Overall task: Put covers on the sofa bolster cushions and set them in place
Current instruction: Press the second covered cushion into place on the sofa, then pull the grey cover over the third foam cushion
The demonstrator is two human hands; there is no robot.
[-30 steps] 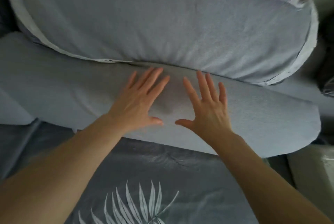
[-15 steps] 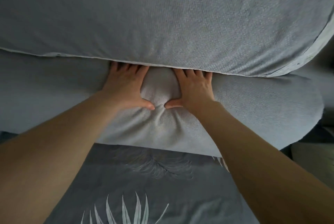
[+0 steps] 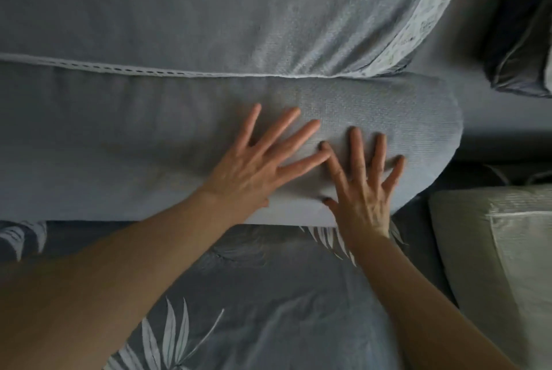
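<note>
A long grey-blue covered bolster (image 3: 119, 145) lies across the sofa, its rounded right end near the right side of the view. Behind it rests a second, larger grey-blue cushion (image 3: 209, 11) with a white lace trim along its lower edge and right end. My left hand (image 3: 257, 166) lies flat on the front bolster with fingers spread, pointing right and away. My right hand (image 3: 364, 187) presses flat beside it, fingers spread, close to the bolster's right end. Neither hand holds anything.
The sofa seat (image 3: 268, 295) in front wears a dark grey cover with a white palm-leaf print. A pale cream cushion or armrest (image 3: 493, 250) stands at the right. A dark cushion with light piping (image 3: 519, 49) sits at the upper right.
Both hands have come out of the gap between the two cushions and shifted right. They now lie flat with spread fingers on the front bolster near its right end.
</note>
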